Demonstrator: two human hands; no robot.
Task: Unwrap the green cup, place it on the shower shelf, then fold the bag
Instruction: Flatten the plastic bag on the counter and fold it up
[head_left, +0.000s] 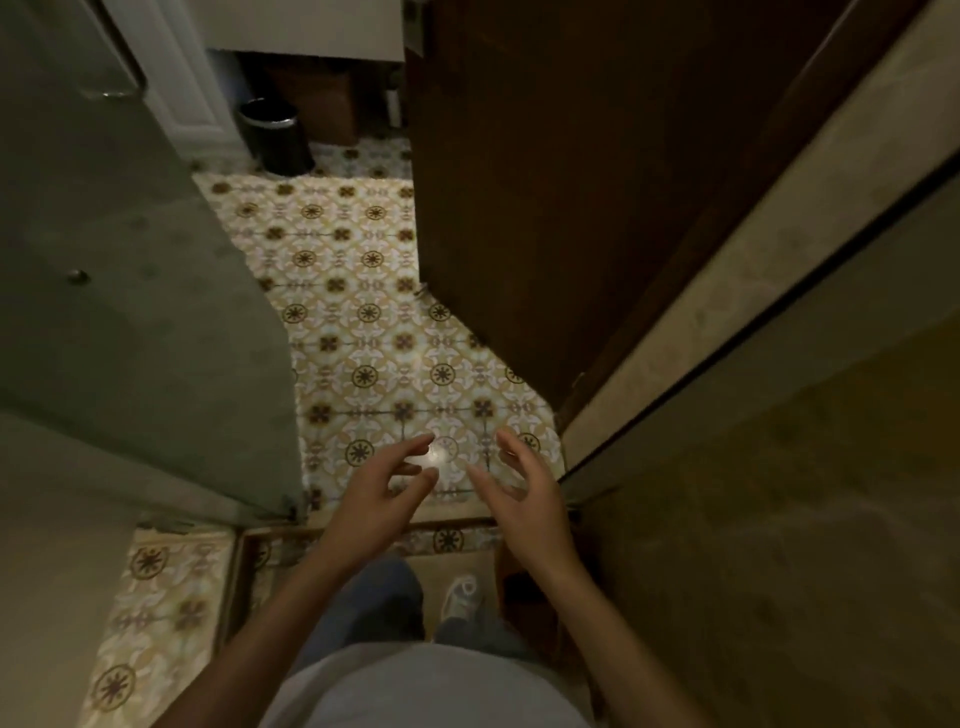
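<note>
My left hand (387, 483) and my right hand (524, 488) are held out in front of me over the patterned tile floor (363, 291), palms facing each other, fingers spread. Neither hand holds anything. No green cup, bag or shower shelf shows in the head view. My legs in jeans and one light shoe (460, 597) stand at a raised tiled threshold (447, 538) below the hands.
A brown wooden door (571, 182) stands open on the right, with a beige wall (779, 467) beside it. A grey-green panel (130, 286) lines the left. A black bin (275, 135) sits on the floor far ahead, near a white door frame (182, 88).
</note>
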